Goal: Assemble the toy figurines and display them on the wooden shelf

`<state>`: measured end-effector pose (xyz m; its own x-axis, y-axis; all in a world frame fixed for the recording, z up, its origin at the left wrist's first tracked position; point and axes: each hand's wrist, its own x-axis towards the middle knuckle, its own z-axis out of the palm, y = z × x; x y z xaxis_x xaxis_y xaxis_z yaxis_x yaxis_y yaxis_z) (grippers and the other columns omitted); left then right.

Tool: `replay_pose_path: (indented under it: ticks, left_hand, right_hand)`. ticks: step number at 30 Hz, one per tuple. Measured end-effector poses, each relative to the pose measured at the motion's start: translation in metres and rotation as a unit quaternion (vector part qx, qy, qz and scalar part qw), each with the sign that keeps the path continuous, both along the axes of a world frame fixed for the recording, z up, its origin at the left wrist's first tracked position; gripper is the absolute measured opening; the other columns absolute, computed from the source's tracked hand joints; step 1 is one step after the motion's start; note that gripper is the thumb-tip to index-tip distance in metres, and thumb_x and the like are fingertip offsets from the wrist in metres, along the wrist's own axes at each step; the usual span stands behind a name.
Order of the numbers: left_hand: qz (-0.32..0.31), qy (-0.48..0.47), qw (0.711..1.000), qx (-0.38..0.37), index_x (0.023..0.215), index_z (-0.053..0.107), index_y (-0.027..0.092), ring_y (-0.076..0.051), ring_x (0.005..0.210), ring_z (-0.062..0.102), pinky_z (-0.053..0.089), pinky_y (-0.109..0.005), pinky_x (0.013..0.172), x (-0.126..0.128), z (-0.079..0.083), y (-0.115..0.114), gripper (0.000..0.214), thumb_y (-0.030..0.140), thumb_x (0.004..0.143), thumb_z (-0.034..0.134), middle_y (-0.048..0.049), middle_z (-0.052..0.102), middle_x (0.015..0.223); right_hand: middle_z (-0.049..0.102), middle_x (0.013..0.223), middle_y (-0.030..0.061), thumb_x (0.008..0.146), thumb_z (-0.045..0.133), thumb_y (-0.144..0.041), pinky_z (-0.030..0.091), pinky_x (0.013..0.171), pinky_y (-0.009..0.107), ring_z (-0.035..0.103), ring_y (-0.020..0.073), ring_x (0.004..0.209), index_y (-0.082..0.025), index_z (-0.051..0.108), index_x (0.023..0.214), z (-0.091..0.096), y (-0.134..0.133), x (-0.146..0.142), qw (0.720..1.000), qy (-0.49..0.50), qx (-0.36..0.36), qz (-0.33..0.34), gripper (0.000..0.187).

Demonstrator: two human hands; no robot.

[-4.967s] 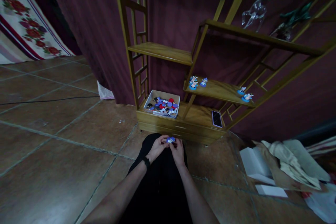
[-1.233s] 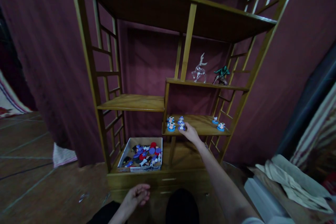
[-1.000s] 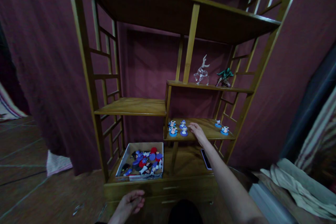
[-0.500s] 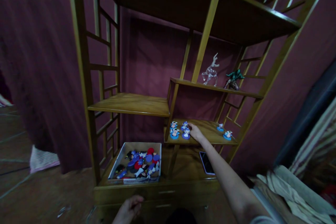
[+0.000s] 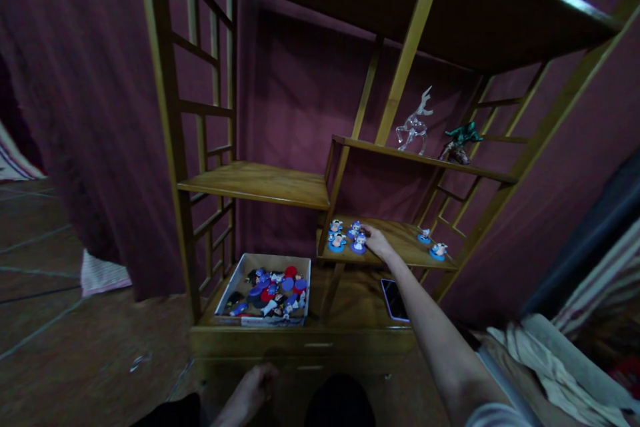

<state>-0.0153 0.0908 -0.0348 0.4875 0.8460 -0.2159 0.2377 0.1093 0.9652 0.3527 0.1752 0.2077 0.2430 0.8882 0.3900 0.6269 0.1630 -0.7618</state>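
Note:
My right hand [image 5: 376, 241] reaches onto the lower right shelf. Its fingertips are pinched together against the right side of a pair of small figurines on purple bases. They close at the back purple figurine [image 5: 355, 229], partly hiding its edge; the front purple figurine [image 5: 359, 243] stands just before it. To their left are two blue-based figurines, one at the back [image 5: 335, 226] and one in front [image 5: 337, 241]. Low in front of the drawers hangs my left hand [image 5: 251, 388], fingers curled, with nothing visible in it.
An open box [image 5: 226, 293] of jumbled figurines sits on the cabinet's base, left. A phone [image 5: 395, 299] lies under my right forearm. Two more blue-based figurines, one behind [image 5: 424, 236] and one in front [image 5: 439, 251], stand farther right. Above are a clear deer ornament [image 5: 415, 125] and a green-brown statuette [image 5: 461, 143].
The view has tilted and shifted slightly, so the shelf appears higher and larger. My right hand stays by the purple figurines. My left hand's fingers look more curled.

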Motion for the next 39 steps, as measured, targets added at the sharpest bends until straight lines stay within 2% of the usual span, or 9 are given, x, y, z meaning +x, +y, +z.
replay_pose_path:
  ticks: [4, 7, 11, 14, 19, 24, 30, 34, 39]
  left_hand:
    - [-0.024, 0.016, 0.996, 0.089, 0.068, 0.066, 0.018, -0.018, 0.060, 0.053, 0.038, -0.027, 0.058, -0.003, 0.021, -0.003, 0.012, 0.022, 0.060, 0.057, -0.0013, 0.060, 0.060]
    - [0.031, -0.030, 0.995, 0.089, 0.079, 0.067, 0.016, -0.017, 0.062, 0.056, 0.040, -0.027, 0.061, -0.010, 0.043, 0.006, 0.019, 0.028, 0.066, 0.057, -0.0032, 0.063, 0.065]
    - [0.162, -0.164, 0.972, 0.037, 0.082, 0.064, 0.012, -0.016, 0.060, 0.058, 0.042, -0.027, 0.058, -0.027, 0.074, 0.043, 0.025, 0.032, 0.066, 0.062, -0.0057, 0.065, 0.068]
    - [0.259, -0.230, 0.938, 0.019, 0.080, 0.063, 0.011, -0.015, 0.058, 0.058, 0.043, -0.026, 0.056, -0.038, 0.094, 0.080, 0.025, 0.029, 0.063, 0.067, -0.0057, 0.065, 0.066]
    - [0.317, -0.243, 0.917, 0.002, 0.079, 0.062, 0.010, -0.013, 0.057, 0.060, 0.045, -0.023, 0.054, -0.036, 0.100, 0.128, 0.015, 0.018, 0.066, 0.063, -0.0056, 0.065, 0.066]
    - [0.347, -0.275, 0.893, -0.087, 0.081, 0.061, 0.010, -0.011, 0.057, 0.061, 0.047, -0.020, 0.052, -0.042, 0.084, 0.154, 0.013, 0.007, 0.069, 0.058, -0.0064, 0.066, 0.068]
    - [0.371, -0.324, 0.850, -0.184, 0.088, 0.058, 0.011, -0.008, 0.058, 0.061, 0.048, -0.016, 0.052, -0.065, 0.077, 0.175, 0.016, 0.004, 0.074, 0.053, -0.0050, 0.065, 0.071]
    - [0.358, -0.321, 0.849, -0.220, 0.088, 0.057, 0.011, -0.008, 0.059, 0.061, 0.048, -0.015, 0.053, -0.066, 0.079, 0.180, 0.016, 0.002, 0.075, 0.051, -0.0049, 0.064, 0.073]
    - [0.362, -0.291, 0.870, -0.166, 0.086, 0.057, 0.010, -0.008, 0.058, 0.060, 0.046, -0.017, 0.052, -0.065, 0.085, 0.180, 0.014, 0.006, 0.073, 0.054, -0.0057, 0.065, 0.071]
  right_hand:
    - [0.068, 0.091, 0.0078, 0.069, 0.057, -0.024, 0.045, 0.086, 0.037, 0.062, 0.0187, 0.088, -0.016, 0.061, 0.098, 0.009, -0.020, -0.006, 0.992, 0.087, 0.089, -0.016, 0.031]
    - [0.065, 0.096, 0.0085, 0.075, 0.052, -0.030, 0.044, 0.087, 0.038, 0.060, 0.0179, 0.092, -0.015, 0.059, 0.101, -0.001, -0.048, -0.017, 0.958, 0.133, 0.230, -0.106, 0.031]
    - [0.063, 0.091, 0.0069, 0.078, 0.050, -0.032, 0.048, 0.074, 0.032, 0.060, 0.0158, 0.080, -0.016, 0.058, 0.099, -0.047, -0.098, -0.066, 0.926, 0.178, 0.275, -0.187, 0.028]
    - [0.062, 0.083, 0.0045, 0.079, 0.048, -0.032, 0.047, 0.067, 0.028, 0.058, 0.0144, 0.070, -0.018, 0.061, 0.089, -0.092, -0.117, -0.127, 0.957, 0.179, 0.178, -0.143, 0.021]
    - [0.064, 0.086, 0.0032, 0.078, 0.046, -0.031, 0.047, 0.075, 0.030, 0.059, 0.0183, 0.082, -0.023, 0.063, 0.083, -0.141, -0.076, -0.192, 0.992, 0.126, 0.005, 0.022, 0.019]
    - [0.065, 0.092, 0.0028, 0.077, 0.042, -0.026, 0.046, 0.079, 0.031, 0.060, 0.0189, 0.087, -0.023, 0.061, 0.089, -0.172, -0.009, -0.184, 0.993, 0.105, -0.051, 0.007, 0.023]
    - [0.066, 0.088, 0.0004, 0.076, 0.040, -0.024, 0.048, 0.075, 0.031, 0.061, 0.0173, 0.083, -0.025, 0.061, 0.086, -0.216, 0.031, -0.171, 0.991, 0.039, -0.123, 0.032, 0.024]
    - [0.063, 0.088, 0.0016, 0.076, 0.039, -0.017, 0.046, 0.077, 0.030, 0.059, 0.0164, 0.082, -0.023, 0.063, 0.081, -0.227, 0.043, -0.166, 0.988, -0.007, -0.150, 0.047, 0.025]
    - [0.060, 0.085, 0.0028, 0.074, 0.042, -0.009, 0.040, 0.082, 0.029, 0.054, 0.0172, 0.088, -0.024, 0.065, 0.075, -0.216, 0.043, -0.166, 0.971, -0.155, -0.154, 0.100, 0.028]
